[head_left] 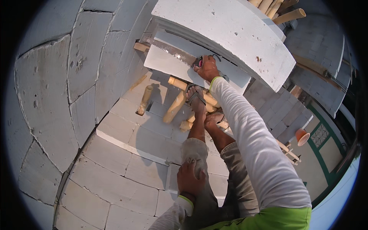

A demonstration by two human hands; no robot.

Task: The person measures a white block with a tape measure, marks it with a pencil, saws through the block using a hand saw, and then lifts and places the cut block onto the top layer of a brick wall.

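My right hand (pixel 207 68) is closed around the dark handle of a handsaw (pixel 176 54). The saw's blade points left and lies over a pale block (pixel 165 63), beside a larger white block (pixel 230 28). I cannot tell how deep its teeth sit. My left hand (pixel 191 178) rests over my left knee with its fingers draped on the grey trousers, holding nothing. One sandalled foot (pixel 195 94) is set just below the pale block, on or beside pale bamboo poles (pixel 177 105).
A mortared block wall (pixel 46 84) rises on the left. Stepped block surfaces (pixel 115 165) lie below me, with a bamboo stub (pixel 145 97) standing in a hole. An orange bucket (pixel 302 137) is far down at the right, past a drop. More bamboo (pixel 290 16) sticks out at top right.
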